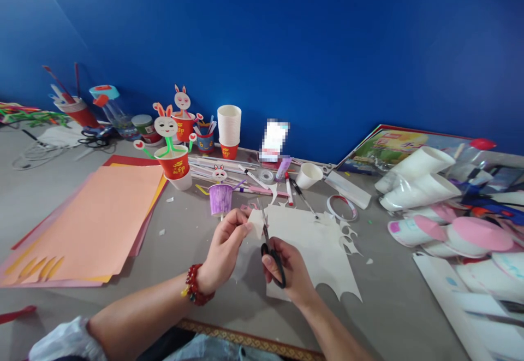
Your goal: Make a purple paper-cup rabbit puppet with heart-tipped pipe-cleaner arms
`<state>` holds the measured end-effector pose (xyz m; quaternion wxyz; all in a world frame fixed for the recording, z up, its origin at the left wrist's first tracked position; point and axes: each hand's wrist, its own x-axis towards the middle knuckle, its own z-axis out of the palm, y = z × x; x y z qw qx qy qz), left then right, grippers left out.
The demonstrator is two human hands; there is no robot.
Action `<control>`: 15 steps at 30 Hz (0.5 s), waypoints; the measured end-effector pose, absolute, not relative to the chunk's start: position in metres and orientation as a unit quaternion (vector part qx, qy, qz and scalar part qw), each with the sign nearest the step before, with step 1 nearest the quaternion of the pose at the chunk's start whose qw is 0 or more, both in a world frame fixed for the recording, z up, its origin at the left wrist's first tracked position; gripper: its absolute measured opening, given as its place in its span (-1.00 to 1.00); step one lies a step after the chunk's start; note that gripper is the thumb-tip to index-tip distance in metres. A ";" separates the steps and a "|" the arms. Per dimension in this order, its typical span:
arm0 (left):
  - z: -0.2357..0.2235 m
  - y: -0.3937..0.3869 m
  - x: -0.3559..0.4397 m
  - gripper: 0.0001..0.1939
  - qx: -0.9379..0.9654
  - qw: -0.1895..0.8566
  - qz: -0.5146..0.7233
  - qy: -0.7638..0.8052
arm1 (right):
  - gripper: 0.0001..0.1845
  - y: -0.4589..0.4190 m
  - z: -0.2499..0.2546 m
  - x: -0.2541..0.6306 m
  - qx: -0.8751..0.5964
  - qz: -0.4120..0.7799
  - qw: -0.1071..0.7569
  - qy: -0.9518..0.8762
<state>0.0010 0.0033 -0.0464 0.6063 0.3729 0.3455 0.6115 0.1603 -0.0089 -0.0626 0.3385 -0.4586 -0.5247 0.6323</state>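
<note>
Between thumb and fingers, my left hand (230, 246) pinches a small piece of white paper (257, 222). My right hand (289, 268) is closed around the black handles of a pair of scissors (266, 235), whose blades point up and lie against the right side of that piece. Under and beside my right hand spreads a large white sheet (315, 252) with scalloped, cut-out edges. Just beyond my left hand stands a purple paper cup (220, 199) with a small rabbit face on top and pipe-cleaner arms.
Stacked coloured paper (102, 202) lies on the left. Red cups with rabbit figures (174, 161), a cup stack (229, 126) and a phone (273, 140) stand along the blue wall. White tubes (417, 170) and pink-topped cups (478, 235) crowd the right. Pens and tape rolls (341, 207) lie mid-table.
</note>
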 end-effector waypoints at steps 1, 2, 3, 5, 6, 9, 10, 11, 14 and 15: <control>-0.046 0.003 0.001 -0.82 0.372 0.606 0.612 0.346 | -0.34 -0.009 -0.062 0.160 -0.459 0.633 0.337 -0.525; -0.047 0.003 0.001 -0.82 0.372 0.607 0.612 0.345 | -0.34 -0.009 -0.062 0.161 -0.459 0.633 0.337 -0.525; -0.047 0.002 0.001 -0.82 0.372 0.607 0.612 0.345 | -0.34 -0.009 -0.062 0.161 -0.459 0.633 0.337 -0.525; -0.047 0.002 0.001 -0.82 0.373 0.605 0.612 0.347 | -0.34 -0.009 -0.062 0.160 -0.460 0.633 0.337 -0.523; -0.047 0.002 0.001 -0.82 0.373 0.605 0.612 0.347 | -0.33 -0.009 -0.062 0.160 -0.461 0.632 0.338 -0.524; -0.047 0.003 0.001 -0.82 0.372 0.603 0.613 0.351 | -0.34 -0.009 -0.062 0.159 -0.463 0.626 0.338 -0.529; -0.047 0.003 0.001 -0.82 0.371 0.602 0.613 0.353 | -0.34 -0.009 -0.062 0.159 -0.463 0.625 0.338 -0.530; -0.047 0.004 0.001 -0.83 0.370 0.602 0.613 0.354 | -0.34 -0.009 -0.062 0.159 -0.464 0.624 0.339 -0.530; -0.046 0.004 0.001 -0.84 0.370 0.604 0.613 0.351 | -0.35 -0.009 -0.062 0.160 -0.466 0.623 0.338 -0.530; -0.046 0.004 0.001 -0.84 0.371 0.606 0.612 0.349 | -0.35 -0.010 -0.062 0.160 -0.467 0.622 0.336 -0.531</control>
